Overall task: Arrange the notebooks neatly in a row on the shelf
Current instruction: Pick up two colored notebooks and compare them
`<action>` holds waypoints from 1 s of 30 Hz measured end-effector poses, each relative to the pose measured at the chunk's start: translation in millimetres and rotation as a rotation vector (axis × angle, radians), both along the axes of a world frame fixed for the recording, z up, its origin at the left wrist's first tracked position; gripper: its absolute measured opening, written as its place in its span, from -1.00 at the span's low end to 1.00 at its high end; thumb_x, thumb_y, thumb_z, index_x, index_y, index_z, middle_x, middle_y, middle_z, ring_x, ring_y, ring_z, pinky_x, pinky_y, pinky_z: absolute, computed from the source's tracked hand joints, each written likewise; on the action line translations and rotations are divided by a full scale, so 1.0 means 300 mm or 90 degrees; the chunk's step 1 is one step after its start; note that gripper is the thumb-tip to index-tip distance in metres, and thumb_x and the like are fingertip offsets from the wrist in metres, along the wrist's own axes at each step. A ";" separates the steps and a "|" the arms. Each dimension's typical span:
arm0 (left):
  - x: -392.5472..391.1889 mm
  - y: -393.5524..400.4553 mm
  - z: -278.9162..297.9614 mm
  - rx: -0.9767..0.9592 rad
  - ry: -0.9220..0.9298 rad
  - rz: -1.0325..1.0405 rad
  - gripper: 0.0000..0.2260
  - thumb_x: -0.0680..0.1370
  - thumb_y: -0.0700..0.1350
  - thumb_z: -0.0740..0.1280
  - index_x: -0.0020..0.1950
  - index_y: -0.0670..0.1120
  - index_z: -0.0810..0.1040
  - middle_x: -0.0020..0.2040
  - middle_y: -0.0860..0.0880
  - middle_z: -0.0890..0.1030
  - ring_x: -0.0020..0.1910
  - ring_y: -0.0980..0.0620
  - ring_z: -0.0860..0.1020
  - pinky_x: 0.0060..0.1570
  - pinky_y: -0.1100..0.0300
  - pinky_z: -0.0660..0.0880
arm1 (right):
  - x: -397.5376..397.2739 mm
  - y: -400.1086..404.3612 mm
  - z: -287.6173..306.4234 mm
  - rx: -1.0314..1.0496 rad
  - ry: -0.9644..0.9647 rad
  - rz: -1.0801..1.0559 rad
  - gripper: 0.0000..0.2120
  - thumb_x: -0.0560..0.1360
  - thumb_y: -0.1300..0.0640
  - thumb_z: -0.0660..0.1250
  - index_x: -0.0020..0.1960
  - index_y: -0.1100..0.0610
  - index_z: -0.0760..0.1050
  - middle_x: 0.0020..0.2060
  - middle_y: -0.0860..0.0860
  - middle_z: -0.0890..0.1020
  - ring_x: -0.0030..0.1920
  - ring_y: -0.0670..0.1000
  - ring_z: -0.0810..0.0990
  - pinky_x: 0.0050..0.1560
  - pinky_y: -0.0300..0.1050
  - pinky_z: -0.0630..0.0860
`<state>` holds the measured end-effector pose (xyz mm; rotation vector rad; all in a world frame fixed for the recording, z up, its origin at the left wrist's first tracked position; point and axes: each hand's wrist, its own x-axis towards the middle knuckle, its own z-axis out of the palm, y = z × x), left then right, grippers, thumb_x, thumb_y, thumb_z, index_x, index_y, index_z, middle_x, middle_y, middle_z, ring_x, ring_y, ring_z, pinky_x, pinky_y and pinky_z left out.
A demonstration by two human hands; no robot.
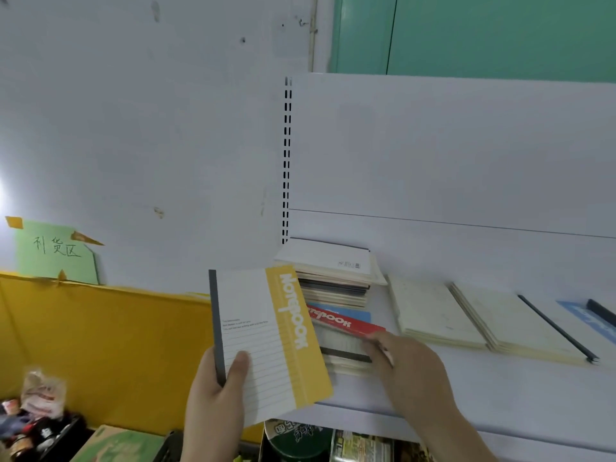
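My left hand [216,391] grips a white notebook with a yellow band [266,335] by its dark spine, lifted in front of the white shelf [466,395]. My right hand [410,365] rests on a low pile of notebooks topped by a red-banded notebook [346,323], fingers on its right end. Behind it a tall stack of notebooks [333,278] stands against the shelf's back panel. To the right lie cream notebooks [433,315], a further cream stack with a black spine [520,325], and a blue-banded notebook [590,318] at the frame edge.
A yellow panel [100,345] with a green paper sign [56,251] stands to the left. Packaged goods [36,425] sit at the bottom left, and cartons and tins [333,441] show below the shelf's front edge. The slotted shelf upright [286,161] rises behind the tall stack.
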<state>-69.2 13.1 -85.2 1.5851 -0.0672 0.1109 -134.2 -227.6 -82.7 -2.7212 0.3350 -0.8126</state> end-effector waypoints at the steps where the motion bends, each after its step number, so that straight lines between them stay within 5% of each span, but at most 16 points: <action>1: -0.001 0.000 0.005 -0.010 -0.002 0.007 -0.96 0.63 -0.04 0.29 0.03 0.12 0.50 -0.06 0.03 0.63 -0.06 -0.02 0.58 -0.11 -0.02 0.49 | -0.003 -0.013 0.014 0.019 -0.021 -0.009 -0.79 0.59 -0.17 0.15 0.00 -0.12 0.52 -0.29 -0.15 0.61 -0.29 -0.15 0.53 -0.28 -0.23 0.47; 4: -0.004 0.000 0.015 -0.034 -0.013 0.021 -0.95 0.63 -0.04 0.29 0.01 0.12 0.51 -0.10 0.03 0.63 -0.07 -0.03 0.59 -0.09 -0.06 0.52 | -0.003 -0.051 0.035 0.091 -0.103 -0.035 -0.85 0.59 -0.09 0.20 0.01 -0.07 0.50 -0.45 -0.14 0.54 -0.43 -0.16 0.51 -0.43 -0.28 0.36; 8: -0.008 0.000 0.004 -0.051 -0.005 0.033 -0.96 0.64 -0.03 0.29 0.05 0.10 0.53 -0.06 0.02 0.64 -0.04 -0.06 0.59 0.00 -0.16 0.55 | 0.001 -0.060 0.052 0.097 -0.128 -0.017 -0.84 0.60 -0.04 0.20 0.04 -0.02 0.52 -0.44 -0.16 0.53 -0.33 -0.18 0.54 -0.45 -0.30 0.35; 13: -0.013 -0.009 -0.001 -0.097 -0.030 0.106 -0.95 0.64 -0.05 0.29 -0.01 0.08 0.50 -0.12 -0.04 0.58 -0.12 -0.05 0.55 -0.21 0.02 0.46 | 0.032 -0.024 0.013 0.073 0.060 0.086 -0.73 0.59 -0.15 0.19 0.26 -0.16 0.46 0.06 -0.22 0.59 0.00 -0.19 0.53 0.00 -0.34 0.45; 17: -0.001 0.000 -0.001 -0.121 -0.037 0.164 -0.93 0.65 -0.05 0.29 0.12 0.03 0.49 -0.07 0.03 0.56 -0.10 0.05 0.51 -0.20 0.05 0.40 | 0.051 -0.046 0.014 0.055 0.150 0.116 -0.60 0.51 -0.26 0.25 0.30 -0.15 0.45 0.17 -0.26 0.52 0.13 -0.21 0.47 0.16 -0.30 0.39; 22: 0.017 0.012 -0.012 -0.130 -0.041 0.221 -0.91 0.64 -0.02 0.29 0.14 0.06 0.50 -0.06 0.05 0.56 -0.08 0.04 0.53 -0.19 0.03 0.42 | 0.066 -0.071 0.058 0.039 0.151 0.145 -0.75 0.55 -0.11 0.29 0.19 -0.11 0.56 0.05 -0.20 0.64 -0.02 -0.18 0.58 0.05 -0.27 0.52; 26: 0.020 0.017 -0.014 -0.129 -0.034 0.197 -0.89 0.65 -0.01 0.28 0.16 0.06 0.51 -0.04 0.05 0.57 -0.07 0.05 0.53 -0.19 0.04 0.42 | 0.094 -0.094 0.074 0.080 0.057 0.095 -0.77 0.58 -0.14 0.22 0.15 -0.06 0.49 -0.43 -0.13 0.56 -0.42 -0.16 0.52 -0.38 -0.32 0.42; 30: 0.021 0.026 -0.018 -0.125 -0.036 0.179 -0.89 0.64 -0.02 0.29 0.15 0.05 0.50 -0.03 0.05 0.57 -0.05 0.04 0.52 -0.17 0.04 0.41 | 0.107 -0.085 0.077 0.120 0.030 0.091 -0.85 0.59 -0.10 0.22 0.11 -0.08 0.43 -0.45 -0.10 0.54 -0.43 -0.16 0.51 -0.41 -0.34 0.38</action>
